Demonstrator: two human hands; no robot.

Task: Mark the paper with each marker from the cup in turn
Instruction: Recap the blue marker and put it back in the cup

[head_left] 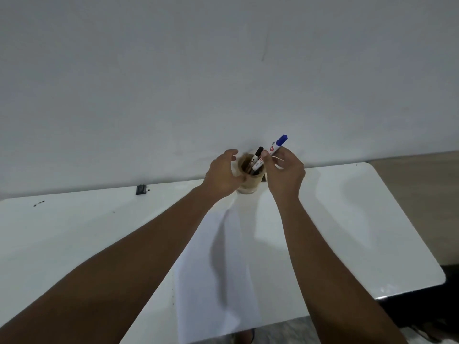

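A brown cup [250, 181] stands at the far edge of the white table [347, 219], close to the wall. My left hand [222, 176] is wrapped around the cup's left side. A blue-capped marker [277, 144] is pinched in my right hand [284, 173], raised above the cup's right rim with its cap pointing up and to the right. Two black-capped markers [257, 160] lean inside the cup. A white sheet of paper [218, 281] lies on the table between my forearms, reaching from the cup toward the near edge.
A small dark object [141, 189] sits at the table's far edge on the left, with a few dark specks [39, 203] further left. A plain wall rises right behind the cup. The table's rounded right edge [419, 234] drops to the floor.
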